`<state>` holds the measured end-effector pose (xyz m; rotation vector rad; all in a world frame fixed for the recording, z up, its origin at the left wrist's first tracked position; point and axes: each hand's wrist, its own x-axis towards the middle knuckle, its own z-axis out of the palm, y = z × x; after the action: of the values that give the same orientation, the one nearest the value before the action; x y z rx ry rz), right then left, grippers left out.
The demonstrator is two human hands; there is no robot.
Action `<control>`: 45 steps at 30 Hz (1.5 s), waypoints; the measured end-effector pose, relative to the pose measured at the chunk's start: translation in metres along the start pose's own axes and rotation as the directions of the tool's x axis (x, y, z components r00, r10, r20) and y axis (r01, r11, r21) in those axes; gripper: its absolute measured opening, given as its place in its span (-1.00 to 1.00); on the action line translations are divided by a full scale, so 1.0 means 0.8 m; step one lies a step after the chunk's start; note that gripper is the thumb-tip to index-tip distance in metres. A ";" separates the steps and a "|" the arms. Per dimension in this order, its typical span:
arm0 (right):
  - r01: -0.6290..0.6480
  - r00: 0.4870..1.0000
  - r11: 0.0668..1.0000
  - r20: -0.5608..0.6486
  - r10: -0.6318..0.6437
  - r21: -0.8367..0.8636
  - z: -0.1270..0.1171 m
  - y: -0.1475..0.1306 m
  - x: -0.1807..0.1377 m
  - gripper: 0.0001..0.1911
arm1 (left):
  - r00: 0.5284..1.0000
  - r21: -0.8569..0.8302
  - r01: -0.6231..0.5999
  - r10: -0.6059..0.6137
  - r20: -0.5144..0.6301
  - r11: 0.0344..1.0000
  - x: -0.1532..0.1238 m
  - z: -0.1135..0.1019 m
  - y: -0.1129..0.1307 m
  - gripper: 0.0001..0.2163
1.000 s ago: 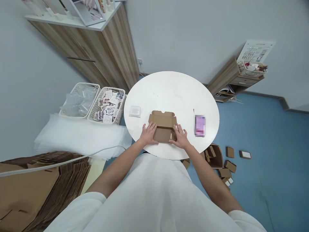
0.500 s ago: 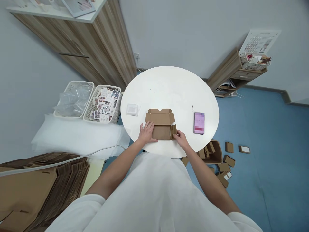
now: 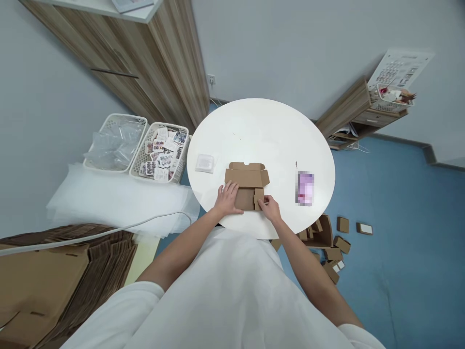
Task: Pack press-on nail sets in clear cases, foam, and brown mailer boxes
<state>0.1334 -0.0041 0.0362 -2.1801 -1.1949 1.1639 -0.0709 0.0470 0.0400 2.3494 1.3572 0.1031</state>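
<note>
A small brown cardboard box (image 3: 245, 198) lies on the white round table (image 3: 261, 131), its lid (image 3: 247, 178) folded back away from me. My left hand (image 3: 227, 198) grips the box's left end, fingers on the side wall and thumb along the front edge. At the right end, my right hand (image 3: 269, 207) pinches the side flap (image 3: 258, 198), which stands folded inward. Part of the left wall is hidden under my left hand. A clear flat packet (image 3: 205, 163) lies to the left of the box. Over to the right is a blurred purple phone-like thing (image 3: 305, 188).
Left of the table stand a white basket of clear bags (image 3: 116, 145) and a basket of carded packs (image 3: 162, 155). White sheets (image 3: 119, 196) and stacked flat cardboard (image 3: 98, 271) lie nearer. Several small boxes (image 3: 342, 224) and an open carton (image 3: 326, 232) are on the floor at right.
The right side flap has been turned inward over the box, and my right hand has moved with it. My left hand keeps its place on the box. The view has shifted slightly.
</note>
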 end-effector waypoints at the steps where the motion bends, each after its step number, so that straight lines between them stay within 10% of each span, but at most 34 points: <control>1: -0.011 1.000 1.000 -0.005 0.011 -0.027 0.000 0.000 0.002 -0.67 | 1.000 -0.002 -0.008 0.008 -0.003 1.000 0.001 0.001 -0.001 0.01; 13: -0.153 0.987 0.949 -0.098 0.130 -0.276 0.007 0.016 0.005 -0.82 | 0.993 -0.041 -0.103 0.100 -0.060 0.994 -0.015 0.007 0.009 -0.02; 17: -0.159 0.986 0.937 -0.104 0.133 -0.311 0.004 0.018 0.005 -0.76 | 0.973 -0.223 0.088 -0.132 -0.191 0.971 -0.033 0.021 -0.001 -0.25; 26: -0.144 0.988 0.923 -0.096 0.117 -0.358 -0.013 0.022 0.012 -0.73 | 0.952 -0.653 0.266 -0.300 0.061 0.709 -0.022 0.050 0.000 -0.68; 36: 0.027 1.000 0.997 0.004 -0.028 0.078 -0.041 0.046 -0.014 -0.28 | 0.861 -0.655 0.318 -0.499 -0.105 0.686 -0.024 0.061 0.037 -0.56; 45: 0.040 0.985 0.960 0.151 -0.084 0.276 -0.042 0.056 -0.026 -0.33 | 0.825 -0.698 0.365 -0.561 -0.064 0.616 -0.020 0.067 0.066 -0.54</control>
<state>0.1771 -0.0448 0.0361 -1.8612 -1.0843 1.4096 -0.0221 -0.0063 0.0146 1.3593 1.6757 0.6691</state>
